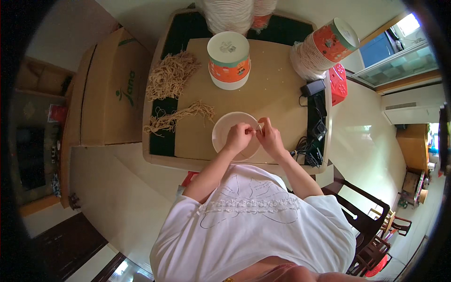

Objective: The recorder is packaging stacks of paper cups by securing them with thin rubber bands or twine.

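Over the bowl (224, 132), hands (239, 136) (269, 137) hide something tiny.

1. One view only: a fisheye camera worn on the person's head looks steeply down over the white shirt.
2. It faces forward across the tabletop (277, 94), with the hands (256, 136) near the picture's centre, at close working range.
3. Straight edges bend toward the dark round rim; floor shows left and right of the hands, and stacked paper cups (229, 58) stand beyond them.
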`<state>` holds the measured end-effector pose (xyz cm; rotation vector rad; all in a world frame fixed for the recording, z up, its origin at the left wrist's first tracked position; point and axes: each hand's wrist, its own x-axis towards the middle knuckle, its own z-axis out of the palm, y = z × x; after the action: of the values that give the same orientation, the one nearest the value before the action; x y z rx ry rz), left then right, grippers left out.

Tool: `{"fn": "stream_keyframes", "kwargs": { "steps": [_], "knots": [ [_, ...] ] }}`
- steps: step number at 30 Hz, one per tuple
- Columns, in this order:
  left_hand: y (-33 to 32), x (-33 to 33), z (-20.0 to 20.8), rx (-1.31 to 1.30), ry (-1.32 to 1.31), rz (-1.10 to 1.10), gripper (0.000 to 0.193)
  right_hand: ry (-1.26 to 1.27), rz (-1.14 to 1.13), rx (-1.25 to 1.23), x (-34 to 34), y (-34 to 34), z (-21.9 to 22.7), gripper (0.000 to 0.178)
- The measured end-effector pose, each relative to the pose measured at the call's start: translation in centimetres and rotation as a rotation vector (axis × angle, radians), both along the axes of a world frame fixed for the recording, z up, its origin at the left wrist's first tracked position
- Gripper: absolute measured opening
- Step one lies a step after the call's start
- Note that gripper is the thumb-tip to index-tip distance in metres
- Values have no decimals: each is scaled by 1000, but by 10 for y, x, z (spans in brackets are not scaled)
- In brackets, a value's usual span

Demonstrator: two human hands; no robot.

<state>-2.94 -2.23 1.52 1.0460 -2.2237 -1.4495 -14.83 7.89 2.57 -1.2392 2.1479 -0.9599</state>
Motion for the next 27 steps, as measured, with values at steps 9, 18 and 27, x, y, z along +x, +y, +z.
{"fn": "stream_keyframes", "kwargs": {
  "steps": [9,18,27],
  "knots": [
    [6,7,7,-178,-2,-84,10,-39,-39,14,0,-1,1,30],
    [-13,66,68,-128,81,32,8,13,-44,-30,-58,-11,17,14],
    [20,104,89,431,-149,-249,13,206,119,34,-108,-77,1,18]
  ]
}}
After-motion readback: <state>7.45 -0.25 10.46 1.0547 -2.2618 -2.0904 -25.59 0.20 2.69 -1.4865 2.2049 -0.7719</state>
